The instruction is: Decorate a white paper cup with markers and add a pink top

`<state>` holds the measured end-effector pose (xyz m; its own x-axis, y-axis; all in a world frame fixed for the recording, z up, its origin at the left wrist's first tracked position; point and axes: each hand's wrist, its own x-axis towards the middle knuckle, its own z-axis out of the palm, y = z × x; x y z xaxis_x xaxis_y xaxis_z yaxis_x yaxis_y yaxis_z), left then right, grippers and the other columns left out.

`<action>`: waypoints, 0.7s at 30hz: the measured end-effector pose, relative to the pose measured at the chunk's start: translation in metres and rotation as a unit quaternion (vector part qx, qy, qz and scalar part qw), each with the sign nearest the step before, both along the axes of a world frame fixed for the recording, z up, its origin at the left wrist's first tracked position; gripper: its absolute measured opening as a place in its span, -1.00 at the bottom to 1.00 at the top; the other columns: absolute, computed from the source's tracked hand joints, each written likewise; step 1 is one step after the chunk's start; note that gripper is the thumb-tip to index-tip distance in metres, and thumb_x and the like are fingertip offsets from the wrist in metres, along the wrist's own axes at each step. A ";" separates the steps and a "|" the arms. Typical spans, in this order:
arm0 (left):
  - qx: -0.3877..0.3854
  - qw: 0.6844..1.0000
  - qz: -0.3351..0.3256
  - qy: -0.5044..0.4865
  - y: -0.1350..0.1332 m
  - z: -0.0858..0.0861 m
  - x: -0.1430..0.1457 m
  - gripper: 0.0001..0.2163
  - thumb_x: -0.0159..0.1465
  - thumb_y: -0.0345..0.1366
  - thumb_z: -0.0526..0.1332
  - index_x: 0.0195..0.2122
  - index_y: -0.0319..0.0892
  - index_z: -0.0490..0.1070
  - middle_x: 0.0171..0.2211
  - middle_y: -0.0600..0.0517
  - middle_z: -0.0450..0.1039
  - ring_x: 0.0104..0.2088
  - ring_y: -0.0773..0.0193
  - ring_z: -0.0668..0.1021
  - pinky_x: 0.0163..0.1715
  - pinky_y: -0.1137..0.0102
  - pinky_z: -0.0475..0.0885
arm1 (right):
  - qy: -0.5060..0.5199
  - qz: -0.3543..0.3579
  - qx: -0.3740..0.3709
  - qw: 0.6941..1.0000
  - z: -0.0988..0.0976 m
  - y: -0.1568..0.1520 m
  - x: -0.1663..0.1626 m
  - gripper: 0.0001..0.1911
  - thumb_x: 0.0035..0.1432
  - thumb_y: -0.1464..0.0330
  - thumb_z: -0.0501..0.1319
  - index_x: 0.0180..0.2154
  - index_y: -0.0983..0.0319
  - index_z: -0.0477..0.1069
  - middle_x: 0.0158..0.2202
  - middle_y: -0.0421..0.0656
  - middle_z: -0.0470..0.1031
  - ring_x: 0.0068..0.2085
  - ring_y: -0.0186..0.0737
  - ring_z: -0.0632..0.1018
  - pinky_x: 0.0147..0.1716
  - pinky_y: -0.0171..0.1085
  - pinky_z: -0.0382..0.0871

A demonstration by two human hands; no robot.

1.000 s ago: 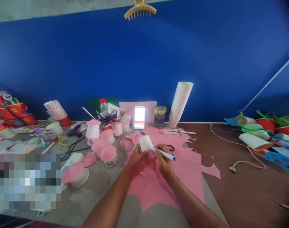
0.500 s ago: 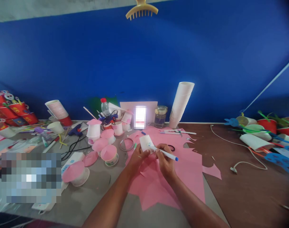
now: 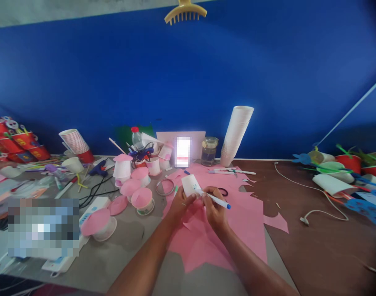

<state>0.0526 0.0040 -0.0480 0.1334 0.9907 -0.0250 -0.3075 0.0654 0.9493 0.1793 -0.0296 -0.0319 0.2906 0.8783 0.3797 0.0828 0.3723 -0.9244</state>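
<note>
My left hand (image 3: 178, 204) grips a small white paper cup (image 3: 189, 184), tilted on its side above the pink paper sheet (image 3: 225, 230). My right hand (image 3: 214, 209) pinches a white pen with a blue cap (image 3: 217, 200), and the pen's tip touches the cup's side, where faint blue marks show. Both hands hover over the middle of the table.
A tall stack of white cups (image 3: 236, 135) and a glass jar (image 3: 209, 150) stand at the back. Pink-topped cups (image 3: 141, 200) cluster to the left with a glue gun (image 3: 98, 169) and cables. A white cable (image 3: 311, 211) and coloured cup crafts (image 3: 339, 172) lie on the right.
The hands, the cup and the pen stay almost in place; the view has only shifted slightly.
</note>
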 end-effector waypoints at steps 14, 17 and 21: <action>-0.005 1.000 0.010 -0.028 -0.007 0.013 0.005 -0.46 -0.12 -0.04 0.53 -0.23 -0.20 0.37 -0.39 0.07 0.42 -0.39 0.31 0.46 -0.37 0.42 0.36 | -0.001 0.009 -0.006 1.000 0.004 -0.002 0.000 -0.82 0.18 0.20 0.18 -0.34 0.18 0.35 -0.54 -0.26 0.34 -0.53 -0.29 0.34 -0.51 -0.28 0.25; -0.010 0.999 0.004 -0.037 -0.008 0.014 0.005 -0.47 -0.10 -0.06 0.52 -0.22 -0.20 0.37 -0.39 0.07 0.42 -0.39 0.31 0.46 -0.37 0.42 0.36 | 0.030 0.017 -0.007 0.999 0.005 -0.002 -0.002 -0.79 0.19 0.17 0.18 -0.34 0.17 0.33 -0.57 -0.29 0.31 -0.55 -0.30 0.32 -0.53 -0.29 0.24; -0.002 0.999 0.001 -0.033 -0.008 0.016 0.005 -0.47 -0.11 -0.06 0.53 -0.24 -0.20 0.36 -0.40 0.07 0.41 -0.40 0.31 0.45 -0.37 0.41 0.35 | 0.041 0.023 -0.005 0.999 0.005 -0.002 -0.003 -0.78 0.20 0.16 0.18 -0.34 0.17 0.33 -0.59 -0.31 0.30 -0.56 -0.31 0.32 -0.54 -0.29 0.24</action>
